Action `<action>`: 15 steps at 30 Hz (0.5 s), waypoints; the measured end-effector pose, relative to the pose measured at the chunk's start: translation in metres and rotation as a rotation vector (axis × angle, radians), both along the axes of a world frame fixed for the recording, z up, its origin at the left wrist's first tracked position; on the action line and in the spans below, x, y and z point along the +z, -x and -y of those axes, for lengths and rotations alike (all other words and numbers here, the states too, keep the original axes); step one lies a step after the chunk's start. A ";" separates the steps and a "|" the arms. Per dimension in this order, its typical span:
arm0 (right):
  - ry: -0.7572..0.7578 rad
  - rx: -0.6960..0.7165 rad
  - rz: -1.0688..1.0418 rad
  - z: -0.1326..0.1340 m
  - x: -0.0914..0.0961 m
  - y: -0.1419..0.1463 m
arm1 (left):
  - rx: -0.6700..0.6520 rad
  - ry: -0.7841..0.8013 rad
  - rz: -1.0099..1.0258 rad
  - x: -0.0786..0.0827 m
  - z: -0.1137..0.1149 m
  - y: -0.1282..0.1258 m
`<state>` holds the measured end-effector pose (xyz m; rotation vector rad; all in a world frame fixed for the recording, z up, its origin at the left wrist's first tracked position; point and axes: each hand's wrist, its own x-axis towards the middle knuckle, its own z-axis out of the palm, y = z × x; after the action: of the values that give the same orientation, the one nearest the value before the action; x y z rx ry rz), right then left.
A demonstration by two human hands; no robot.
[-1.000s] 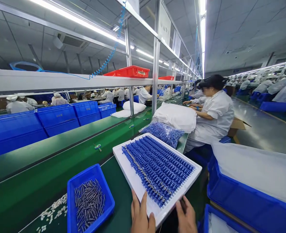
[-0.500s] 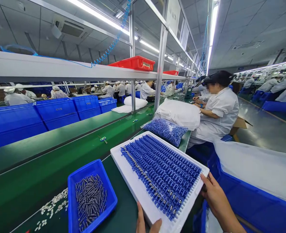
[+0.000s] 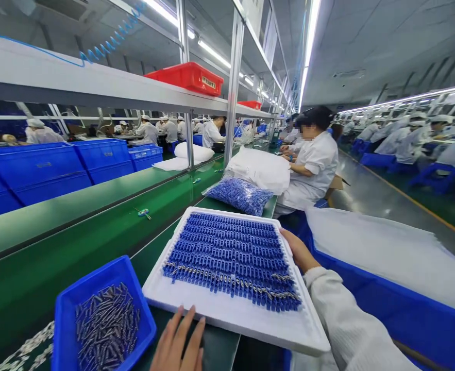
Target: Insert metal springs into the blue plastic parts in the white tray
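A white foam tray lies at the bench edge, its near right corner jutting past it. Rows of small blue plastic parts fill it, and some in the nearest rows carry shiny metal springs. My right hand grips the tray's right side, fingers partly hidden by the rim. My left hand has its fingers stretched out, with the tips at the tray's front edge; whether they touch it I cannot tell. Left of that hand stands a blue bin of loose metal springs.
Behind the tray lie a clear bag of blue parts and a white sack. A co-worker in white sits beyond. Blue crates with a white cover stand at right. Small white pieces lie at lower left.
The tray has turned so its rows run more nearly across my view. My left hand has let go of its near corner and moved left, fingers spread. The view has shifted right.
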<state>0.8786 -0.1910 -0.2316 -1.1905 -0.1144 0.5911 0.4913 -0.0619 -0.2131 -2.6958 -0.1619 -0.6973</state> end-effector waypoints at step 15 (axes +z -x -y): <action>0.001 0.055 -0.132 0.084 0.015 0.138 | 0.057 0.158 -0.061 -0.008 -0.019 -0.010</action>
<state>0.7404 -0.2751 -0.2169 -1.1488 -0.0347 0.7166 0.5012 -0.0433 -0.2207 -2.8460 -0.2888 -0.6079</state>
